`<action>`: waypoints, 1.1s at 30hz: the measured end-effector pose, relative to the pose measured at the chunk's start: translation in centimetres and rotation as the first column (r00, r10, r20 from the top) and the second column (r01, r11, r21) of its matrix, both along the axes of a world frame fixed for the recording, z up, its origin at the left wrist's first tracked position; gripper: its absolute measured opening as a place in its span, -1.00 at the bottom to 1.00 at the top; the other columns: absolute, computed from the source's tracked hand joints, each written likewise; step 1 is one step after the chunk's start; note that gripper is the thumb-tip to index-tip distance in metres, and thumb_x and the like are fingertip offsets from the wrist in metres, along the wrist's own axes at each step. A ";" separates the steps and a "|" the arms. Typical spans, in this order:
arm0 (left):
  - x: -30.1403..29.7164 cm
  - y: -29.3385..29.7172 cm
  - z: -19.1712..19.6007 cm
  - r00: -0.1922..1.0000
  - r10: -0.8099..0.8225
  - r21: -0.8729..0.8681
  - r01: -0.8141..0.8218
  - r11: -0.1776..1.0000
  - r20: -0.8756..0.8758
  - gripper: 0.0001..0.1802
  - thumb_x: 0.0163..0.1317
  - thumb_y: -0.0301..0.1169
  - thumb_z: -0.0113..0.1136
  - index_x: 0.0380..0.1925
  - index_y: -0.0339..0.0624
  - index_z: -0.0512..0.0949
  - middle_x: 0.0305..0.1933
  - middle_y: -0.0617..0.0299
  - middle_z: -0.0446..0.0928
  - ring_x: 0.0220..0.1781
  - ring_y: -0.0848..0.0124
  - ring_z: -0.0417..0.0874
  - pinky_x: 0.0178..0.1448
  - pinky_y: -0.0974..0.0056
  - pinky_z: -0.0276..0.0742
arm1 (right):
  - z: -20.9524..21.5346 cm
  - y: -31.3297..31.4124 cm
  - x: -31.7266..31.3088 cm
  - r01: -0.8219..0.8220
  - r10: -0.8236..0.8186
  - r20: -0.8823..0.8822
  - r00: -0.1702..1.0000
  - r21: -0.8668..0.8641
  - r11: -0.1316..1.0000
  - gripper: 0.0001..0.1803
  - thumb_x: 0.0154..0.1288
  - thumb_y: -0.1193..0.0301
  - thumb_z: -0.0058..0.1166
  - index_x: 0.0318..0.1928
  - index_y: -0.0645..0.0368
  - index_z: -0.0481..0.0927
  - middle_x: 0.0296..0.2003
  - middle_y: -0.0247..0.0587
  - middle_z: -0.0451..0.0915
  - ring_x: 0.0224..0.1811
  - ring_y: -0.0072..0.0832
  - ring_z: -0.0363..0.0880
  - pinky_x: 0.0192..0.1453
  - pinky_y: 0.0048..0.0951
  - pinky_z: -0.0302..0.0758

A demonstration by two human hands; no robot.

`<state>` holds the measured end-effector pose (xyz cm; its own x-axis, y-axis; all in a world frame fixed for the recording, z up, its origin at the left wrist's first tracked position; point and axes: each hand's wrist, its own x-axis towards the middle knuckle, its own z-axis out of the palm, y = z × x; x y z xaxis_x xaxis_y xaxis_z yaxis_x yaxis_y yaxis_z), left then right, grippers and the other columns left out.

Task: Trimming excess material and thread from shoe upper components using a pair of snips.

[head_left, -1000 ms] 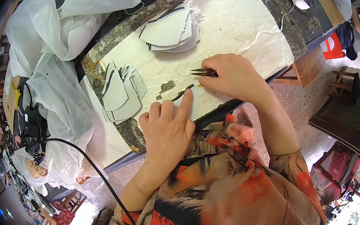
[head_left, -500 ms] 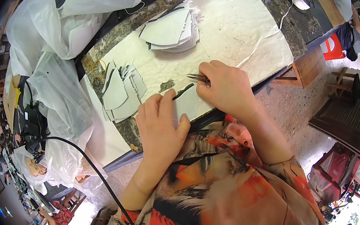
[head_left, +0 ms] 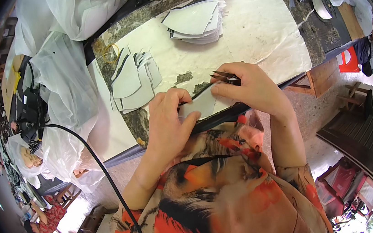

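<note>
At the near edge of the workbench (head_left: 277, 28), just below the picture's centre, the left hand (head_left: 169, 123) lies flat with fingers together, pressing on a pale cut piece with a dark edge (head_left: 201, 105). The right hand (head_left: 250, 88), at about 3 o'clock from the left and touching the same piece, is curled closed around a pair of small dark snips (head_left: 224, 76), whose points stick out toward 10 o'clock above the piece. A fanned pile of similar grey-white cut pieces (head_left: 132, 81) sits at 11 o'clock from the left hand, near but apart. A second, neater stack of cut pieces (head_left: 196, 21) lies at 12 o'clock, well apart, on the cream sheet (head_left: 269, 38) covering the bench. Clear plastic bags (head_left: 60, 80) heap at 9 o'clock, and a black cable (head_left: 94, 159) runs down toward 7 o'clock.
</note>
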<state>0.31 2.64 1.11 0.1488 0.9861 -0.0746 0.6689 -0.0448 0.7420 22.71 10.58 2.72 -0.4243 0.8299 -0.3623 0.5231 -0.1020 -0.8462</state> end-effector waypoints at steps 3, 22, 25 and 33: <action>-0.1 -0.2 -0.2 0.941 0.121 -0.180 -0.066 0.982 0.316 -0.58 0.11 -0.41 0.44 -0.06 -0.14 0.48 -0.24 0.22 0.56 -0.17 0.25 0.56 0.03 0.17 0.47 | 0.3 0.1 -0.2 0.002 -0.012 -0.075 0.997 -0.133 0.991 -0.72 0.29 0.36 0.32 -0.17 0.35 0.66 -0.38 -0.32 0.62 -0.27 -0.67 0.55 -0.15 -0.53 0.51; -3.3 1.6 1.4 0.351 0.377 -0.510 0.478 0.716 0.857 -0.07 0.32 -0.72 0.06 0.64 -0.09 -0.05 0.29 -0.12 0.58 0.21 0.32 0.69 0.22 0.36 0.55 | 0.5 -1.1 0.3 0.047 -0.155 -0.326 0.933 -0.318 0.947 -0.89 0.25 0.47 0.36 -0.32 0.19 0.66 -0.44 -0.56 0.54 -0.37 -0.80 0.40 -0.28 -0.64 0.33; -2.6 2.5 2.2 0.441 0.354 -0.540 0.431 0.723 0.825 -0.13 0.35 -0.65 0.15 0.62 -0.15 0.02 0.21 -0.04 0.63 0.12 0.37 0.70 0.18 0.39 0.54 | 0.4 -1.2 0.6 0.041 -0.139 -0.297 0.945 -0.314 0.948 -0.87 0.25 0.46 0.37 -0.29 0.22 0.66 -0.42 -0.54 0.54 -0.35 -0.78 0.40 -0.27 -0.63 0.35; -1.1 3.6 1.4 0.810 0.176 -0.652 0.298 0.698 0.559 -0.59 0.35 -0.46 0.29 0.19 -0.29 0.60 -0.36 0.48 0.60 -0.38 0.72 0.43 -0.27 0.49 0.39 | 1.3 -0.3 1.3 -0.062 0.069 -0.206 0.976 0.040 0.997 -0.75 0.38 0.50 0.21 0.04 0.24 0.69 -0.05 -0.25 0.61 -0.11 -0.58 0.56 -0.03 -0.48 0.52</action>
<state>-0.76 6.26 2.51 0.4519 0.6622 -0.5978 0.1545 0.6019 0.7835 24.03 10.30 4.06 -0.5409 0.8079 -0.2338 0.3408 -0.0436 -0.9391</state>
